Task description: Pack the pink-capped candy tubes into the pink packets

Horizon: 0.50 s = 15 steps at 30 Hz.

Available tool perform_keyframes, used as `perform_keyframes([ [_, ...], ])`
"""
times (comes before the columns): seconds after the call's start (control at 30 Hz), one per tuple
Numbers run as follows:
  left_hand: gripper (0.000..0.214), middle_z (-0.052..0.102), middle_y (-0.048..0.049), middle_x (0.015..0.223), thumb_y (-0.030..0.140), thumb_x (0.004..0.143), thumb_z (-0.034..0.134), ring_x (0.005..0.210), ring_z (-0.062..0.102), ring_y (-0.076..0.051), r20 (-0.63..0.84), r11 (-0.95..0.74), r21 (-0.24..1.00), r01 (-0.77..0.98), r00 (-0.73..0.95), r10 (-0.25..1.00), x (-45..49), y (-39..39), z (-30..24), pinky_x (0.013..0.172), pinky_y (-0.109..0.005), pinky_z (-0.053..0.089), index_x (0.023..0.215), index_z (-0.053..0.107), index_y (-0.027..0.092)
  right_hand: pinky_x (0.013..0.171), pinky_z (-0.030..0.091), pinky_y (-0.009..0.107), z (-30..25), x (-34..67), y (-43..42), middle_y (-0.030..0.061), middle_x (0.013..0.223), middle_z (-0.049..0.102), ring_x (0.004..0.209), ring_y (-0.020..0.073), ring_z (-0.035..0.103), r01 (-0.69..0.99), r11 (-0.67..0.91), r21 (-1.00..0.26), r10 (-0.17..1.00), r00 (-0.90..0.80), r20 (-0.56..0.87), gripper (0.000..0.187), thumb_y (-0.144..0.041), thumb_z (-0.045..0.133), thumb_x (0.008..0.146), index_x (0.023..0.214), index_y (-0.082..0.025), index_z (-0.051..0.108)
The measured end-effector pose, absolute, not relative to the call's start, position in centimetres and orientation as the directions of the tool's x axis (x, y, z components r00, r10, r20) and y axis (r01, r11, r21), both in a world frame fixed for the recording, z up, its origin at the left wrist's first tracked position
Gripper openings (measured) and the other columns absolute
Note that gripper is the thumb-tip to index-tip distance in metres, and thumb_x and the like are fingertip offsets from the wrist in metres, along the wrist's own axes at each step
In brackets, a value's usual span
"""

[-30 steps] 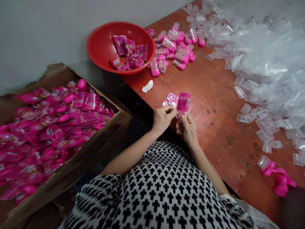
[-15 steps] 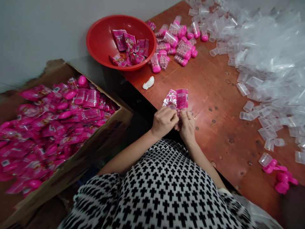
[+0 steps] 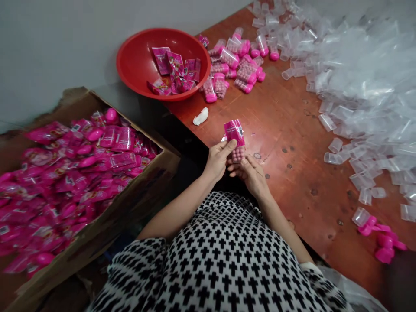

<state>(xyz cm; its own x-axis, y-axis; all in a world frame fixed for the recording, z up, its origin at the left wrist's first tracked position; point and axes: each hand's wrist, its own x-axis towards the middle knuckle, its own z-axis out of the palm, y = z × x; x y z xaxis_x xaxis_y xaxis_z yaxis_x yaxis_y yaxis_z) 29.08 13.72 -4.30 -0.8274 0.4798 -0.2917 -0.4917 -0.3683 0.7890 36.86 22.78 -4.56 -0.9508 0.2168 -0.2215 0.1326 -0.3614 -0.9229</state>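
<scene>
My left hand (image 3: 217,161) is closed, its thumb pressed on the lower part of a pink printed packet (image 3: 234,130). Directly below that packet, and touching it, is a clear tube filled with pink candy balls (image 3: 238,154). My right hand (image 3: 253,174) has its thumb and fingers closed round the tube's lower end. Whether the packet sits inside the tube's mouth or lies over it, I cannot tell. A small shiny foil edge (image 3: 224,138) shows behind my left fingers; the rest of it is hidden.
A red bowl (image 3: 130,71) holding pink packets overhangs the table's left edge. Beside it lie filled tubes with pink caps (image 3: 229,58). Clear tubes (image 3: 357,86) are heaped at right. Pink caps (image 3: 385,240) lie nearer. A cardboard box (image 3: 162,162) of pink packages stands left. White crumpled scrap (image 3: 200,116) lies on the table (image 3: 292,130).
My hands have drawn slightly apart, and the candy-filled tube now shows between them. The pink packet has tilted and shifted left. Most of the shiny foil has gone behind my left hand.
</scene>
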Motion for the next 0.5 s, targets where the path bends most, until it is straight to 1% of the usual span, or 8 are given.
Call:
perform_keyframes([
  [0.07, 0.039, 0.061, -0.0006, 0.061, 0.049, 0.062, 0.077, 0.050, 0.053, -0.008, -0.312, -0.410, 0.756, -0.511, -0.831, 0.460, 29.03, 13.82, -4.13, 0.047, -0.021, 0.044, 0.067, 0.060, 0.014, 0.060, 0.056, 0.023, -4.65, 36.94, 22.73, -0.0003, 0.086, 0.068, 0.067, 0.0103, 0.064, 0.090, -0.398, -0.913, 0.265, -0.942, -0.208, 0.030, -0.045, 0.065, 0.079, 0.097, -0.021, 0.061],
  [0.13, 0.038, 0.061, -0.0004, 0.060, 0.046, 0.060, 0.079, 0.052, 0.055, -0.009, -0.319, -0.402, 0.761, -0.510, -0.832, 0.454, 29.03, 13.84, -4.17, 0.049, -0.021, 0.045, 0.064, 0.059, 0.014, 0.060, 0.057, 0.024, -4.78, 37.00, 22.62, -0.0009, 0.081, 0.068, 0.063, 0.0098, 0.064, 0.065, -0.408, -0.911, 0.329, -0.920, -0.213, 0.026, -0.043, 0.066, 0.079, 0.092, -0.021, 0.062],
  [0.27, 0.032, 0.063, -0.0012, 0.061, 0.042, 0.064, 0.076, 0.053, 0.054, -0.008, -0.296, -0.329, 0.824, -0.462, -0.845, 0.446, 29.36, 13.86, -4.65, 0.050, -0.021, 0.045, 0.064, 0.064, 0.013, 0.056, 0.058, 0.023, -4.99, 37.02, 22.34, -0.0018, 0.074, 0.069, 0.057, 0.0095, 0.064, 0.040, -0.416, -0.909, 0.412, -0.882, -0.227, 0.025, -0.041, 0.069, 0.076, 0.086, -0.020, 0.060],
  [0.4, 0.028, 0.064, -0.0021, 0.063, 0.039, 0.065, 0.076, 0.055, 0.057, -0.009, -0.289, -0.293, 0.848, -0.442, -0.849, 0.443, 29.72, 13.78, -4.68, 0.054, -0.022, 0.046, 0.066, 0.067, 0.013, 0.054, 0.058, 0.023, -4.91, 37.09, 22.27, -0.0013, 0.074, 0.070, 0.056, 0.0100, 0.065, 0.014, -0.421, -0.907, 0.438, -0.873, -0.217, 0.024, -0.037, 0.070, 0.076, 0.087, -0.019, 0.059],
  [0.5, 0.028, 0.063, -0.0017, 0.060, 0.036, 0.063, 0.078, 0.054, 0.056, -0.009, -0.326, -0.337, 0.804, -0.491, -0.836, 0.441, 29.80, 13.65, -4.16, 0.054, -0.023, 0.046, 0.063, 0.064, 0.012, 0.051, 0.057, 0.022, -4.59, 37.25, 22.23, -0.0009, 0.072, 0.071, 0.053, 0.0101, 0.065, 0.034, -0.441, -0.897, 0.416, -0.877, -0.238, 0.025, -0.036, 0.072, 0.075, 0.085, -0.019, 0.057],
])
